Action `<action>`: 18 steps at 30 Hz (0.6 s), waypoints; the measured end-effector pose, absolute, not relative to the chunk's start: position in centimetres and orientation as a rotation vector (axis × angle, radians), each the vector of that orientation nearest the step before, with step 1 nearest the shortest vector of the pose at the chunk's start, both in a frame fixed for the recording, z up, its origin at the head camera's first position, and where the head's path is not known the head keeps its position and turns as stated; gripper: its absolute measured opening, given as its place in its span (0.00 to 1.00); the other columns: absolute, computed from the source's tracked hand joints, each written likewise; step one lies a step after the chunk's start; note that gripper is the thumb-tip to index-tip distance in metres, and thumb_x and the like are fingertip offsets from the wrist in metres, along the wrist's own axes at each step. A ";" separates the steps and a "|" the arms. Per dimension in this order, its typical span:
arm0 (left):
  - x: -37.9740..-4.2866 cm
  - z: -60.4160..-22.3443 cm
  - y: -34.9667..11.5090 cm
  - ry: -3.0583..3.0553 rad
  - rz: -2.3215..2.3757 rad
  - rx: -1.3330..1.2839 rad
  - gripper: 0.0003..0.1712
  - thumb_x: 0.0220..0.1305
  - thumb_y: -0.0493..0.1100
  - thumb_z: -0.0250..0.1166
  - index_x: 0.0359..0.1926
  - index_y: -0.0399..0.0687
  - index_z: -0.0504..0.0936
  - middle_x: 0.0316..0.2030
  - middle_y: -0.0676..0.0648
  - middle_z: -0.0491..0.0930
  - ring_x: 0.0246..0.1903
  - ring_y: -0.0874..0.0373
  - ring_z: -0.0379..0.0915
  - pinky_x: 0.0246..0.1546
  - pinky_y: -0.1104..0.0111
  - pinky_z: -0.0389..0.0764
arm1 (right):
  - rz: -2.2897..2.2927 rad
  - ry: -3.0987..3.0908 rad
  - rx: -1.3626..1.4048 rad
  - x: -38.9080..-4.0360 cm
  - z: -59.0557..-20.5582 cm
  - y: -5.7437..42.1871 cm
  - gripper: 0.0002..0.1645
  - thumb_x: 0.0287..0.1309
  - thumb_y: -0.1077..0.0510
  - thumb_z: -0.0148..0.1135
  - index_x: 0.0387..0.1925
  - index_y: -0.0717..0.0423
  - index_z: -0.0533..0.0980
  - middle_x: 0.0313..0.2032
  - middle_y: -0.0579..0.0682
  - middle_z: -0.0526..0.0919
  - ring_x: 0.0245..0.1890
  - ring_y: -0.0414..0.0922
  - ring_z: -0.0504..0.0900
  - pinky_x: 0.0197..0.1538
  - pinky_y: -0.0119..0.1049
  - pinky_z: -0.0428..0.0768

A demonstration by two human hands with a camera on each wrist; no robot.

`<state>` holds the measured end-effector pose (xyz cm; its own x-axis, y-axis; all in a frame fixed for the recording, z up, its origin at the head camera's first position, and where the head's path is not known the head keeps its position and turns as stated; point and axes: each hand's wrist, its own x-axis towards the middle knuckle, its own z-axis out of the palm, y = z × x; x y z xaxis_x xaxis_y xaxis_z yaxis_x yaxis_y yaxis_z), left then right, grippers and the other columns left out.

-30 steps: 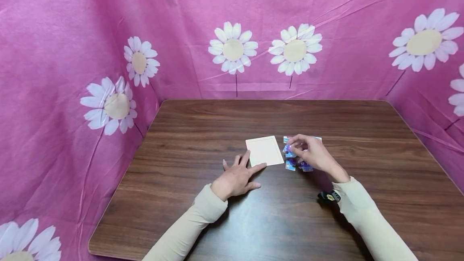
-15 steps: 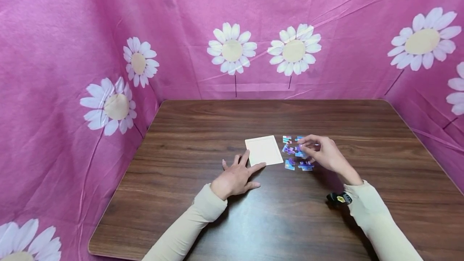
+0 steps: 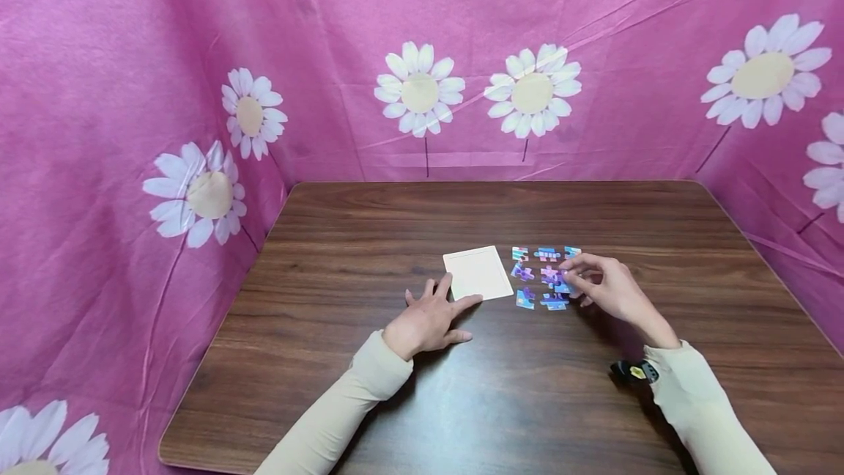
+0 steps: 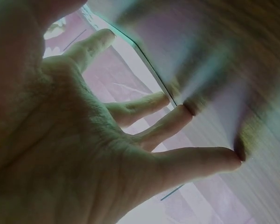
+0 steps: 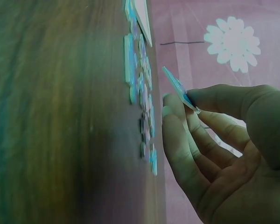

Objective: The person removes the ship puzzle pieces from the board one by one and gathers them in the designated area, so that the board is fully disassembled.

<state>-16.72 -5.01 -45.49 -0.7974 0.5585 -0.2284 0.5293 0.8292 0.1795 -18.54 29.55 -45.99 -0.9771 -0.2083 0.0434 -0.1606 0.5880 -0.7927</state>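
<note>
My right hand [image 3: 609,290] pinches a thin blue jigsaw piece [image 5: 179,88] between thumb and fingers, raised off the table in the right wrist view. In the head view this piece overlaps the right side of the loose jigsaw pieces [image 3: 547,255], several of which lie in rough rows, printed in blue, purple and pink. My left hand [image 3: 428,322] is spread with its fingers straight. Two of its fingertips rest at the near-left edges of a cream square puzzle tray [image 3: 480,273], which has a thin outline inside its border. In the left wrist view the left fingertips [image 4: 233,156] touch down.
The pieces lie just right of the tray on a brown wood-grain table [image 3: 369,226]. Pink cloth [image 3: 330,57] with large white daisies hangs behind the table and along its sides. A dark band with a yellow mark [image 3: 636,372] sits at the right cuff.
My right hand has moved to the right with the pinched jigsaw piece, uncovering more of the pieces on the left and at the back. The left hand has stayed at the tray.
</note>
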 end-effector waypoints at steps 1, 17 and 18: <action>-16.7 -45.5 -5.0 2.739 0.153 0.834 0.39 0.71 0.66 0.61 0.79 0.78 0.60 0.79 0.37 0.53 0.72 0.37 0.60 0.60 0.27 0.72 | -1.358 2.758 -0.315 -18.4 -46.0 29.7 0.14 0.74 0.60 0.60 0.54 0.64 0.81 0.42 0.65 0.89 0.27 0.43 0.87 0.28 0.40 0.88; -16.8 -44.9 -4.9 2.744 0.146 0.895 0.39 0.70 0.65 0.64 0.78 0.74 0.63 0.74 0.35 0.59 0.68 0.37 0.63 0.61 0.31 0.75 | -1.234 2.832 -0.262 -16.9 -46.7 31.5 0.10 0.72 0.61 0.63 0.50 0.61 0.83 0.36 0.59 0.89 0.25 0.38 0.84 0.26 0.37 0.86; -16.8 -44.9 -4.9 2.743 0.149 0.900 0.40 0.69 0.65 0.64 0.78 0.74 0.63 0.74 0.35 0.60 0.68 0.37 0.64 0.62 0.32 0.75 | -1.225 2.836 -0.260 -16.8 -46.8 31.6 0.10 0.71 0.62 0.64 0.50 0.61 0.83 0.36 0.59 0.89 0.25 0.38 0.83 0.26 0.37 0.85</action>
<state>-16.85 -4.94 -44.94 -0.7780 0.5943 -0.2037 0.5687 0.8040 0.1738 -16.82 31.56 -46.78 -0.9851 -0.1696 0.0284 -0.1370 0.6739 -0.7260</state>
